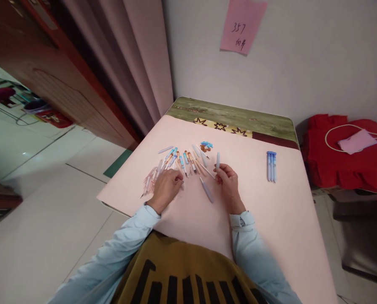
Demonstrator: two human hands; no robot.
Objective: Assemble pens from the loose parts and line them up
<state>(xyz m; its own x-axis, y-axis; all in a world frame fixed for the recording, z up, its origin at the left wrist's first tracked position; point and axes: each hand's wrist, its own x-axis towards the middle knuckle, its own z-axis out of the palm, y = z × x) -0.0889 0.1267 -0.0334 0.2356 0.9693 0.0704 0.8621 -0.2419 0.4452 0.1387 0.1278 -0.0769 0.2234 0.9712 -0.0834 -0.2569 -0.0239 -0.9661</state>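
Observation:
My right hand (229, 182) is closed round a pale blue pen part (218, 160) that sticks up from its fingers. My left hand (166, 186) rests with curled fingers on the edge of a scatter of several pens and pen parts (182, 162), pinching something small I cannot make out. A loose bluish pen barrel (206, 189) lies between the two hands. A small heap of blue caps (206, 146) sits behind the scatter. All of this lies on a pink sheet (264, 219) covering the table.
Three blue pens (271, 166) lie side by side on the right of the sheet. A red bag (343, 152) with a pink paper stands right of the table. A pink note (242, 25) hangs on the wall; a curtain (134, 63) hangs at the left.

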